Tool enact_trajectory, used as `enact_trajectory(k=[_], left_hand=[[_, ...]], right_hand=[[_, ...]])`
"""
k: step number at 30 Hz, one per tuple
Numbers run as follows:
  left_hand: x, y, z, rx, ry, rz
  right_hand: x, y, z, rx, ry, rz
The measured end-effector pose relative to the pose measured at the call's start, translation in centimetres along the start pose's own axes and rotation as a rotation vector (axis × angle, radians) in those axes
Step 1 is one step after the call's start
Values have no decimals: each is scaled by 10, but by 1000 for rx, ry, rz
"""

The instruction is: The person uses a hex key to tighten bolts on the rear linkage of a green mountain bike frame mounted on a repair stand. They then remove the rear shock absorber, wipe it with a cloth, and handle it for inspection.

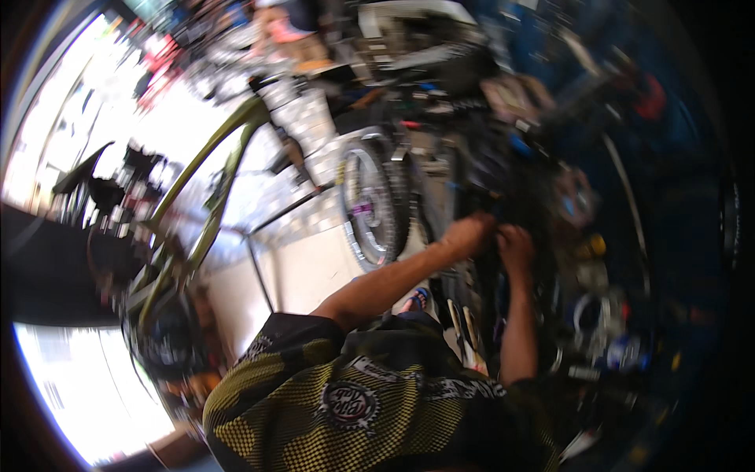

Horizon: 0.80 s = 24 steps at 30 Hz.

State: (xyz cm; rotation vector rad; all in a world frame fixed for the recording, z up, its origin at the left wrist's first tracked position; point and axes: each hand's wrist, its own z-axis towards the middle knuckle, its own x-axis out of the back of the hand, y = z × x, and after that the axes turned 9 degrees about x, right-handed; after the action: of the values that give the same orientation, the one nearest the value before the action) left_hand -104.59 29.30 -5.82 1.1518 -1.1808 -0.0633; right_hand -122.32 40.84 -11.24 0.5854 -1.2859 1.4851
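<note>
Close together over a dark, crowded work area, my left hand (470, 234) and my right hand (517, 245) have their fingers curled inward. Both look closed, and whatever is between the fingers is too dark and blurred to name. To the left of my left hand stands a bicycle wheel (368, 206) with a dark tyre and a purple hub. Dark clutter lies just beyond the hands, its parts smeared by motion.
An olive-green bicycle frame (228, 177) stands at the left, with a thin dark stand (255, 267) beside it. Jumbled items, including a yellow object (594, 246), lie at the right. A blue sandal (419, 298) shows on my foot below. Another person (292, 27) is at the back.
</note>
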Motion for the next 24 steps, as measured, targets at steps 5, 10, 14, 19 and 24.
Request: enact_trajectory(k=[5,10,14,19,24], left_hand=[[87,-59,-123,45,204,-329],[144,-167,-272,648,479,-453],[189,-252,-359,793,783,-427],[290,-354,-416,905,1046,-329],[378,-449,-437,844,1176,-202]], right_hand=[[16,-9,2,-15,-135,39],[42,-112,45,-161,-113,410],[6,-229,89,195,-142,453],[-57,-419,123,387,-405,525],[-123,-534,134,646,-535,504]])
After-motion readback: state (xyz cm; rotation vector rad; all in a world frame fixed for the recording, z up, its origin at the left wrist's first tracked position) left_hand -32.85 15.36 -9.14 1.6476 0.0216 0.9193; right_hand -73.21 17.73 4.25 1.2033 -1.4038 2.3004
